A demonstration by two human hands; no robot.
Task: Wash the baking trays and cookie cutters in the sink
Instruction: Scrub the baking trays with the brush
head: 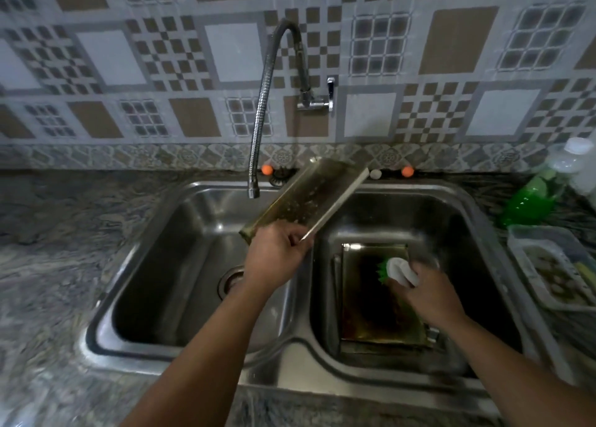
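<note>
My left hand [274, 257] grips the near end of a long, narrow metal baking tray [306, 199], held tilted over the divider of the double steel sink [290, 359], its far end pointing toward the wall. My right hand [430, 293] holds a scrub brush [398, 270] with a white handle and green bristles, low in the right basin. Under the brush lies a dark, greasy square baking tray [371, 310] flat on the basin floor, with another tray edge showing beneath it at the left. No water runs from the tap.
A flexible steel faucet [261, 123] hangs over the left basin, whose drain [230, 280] is visible. On the counter at the right stand a green bottle of dish soap [529, 202] and a clear plastic container [554, 265] holding small items.
</note>
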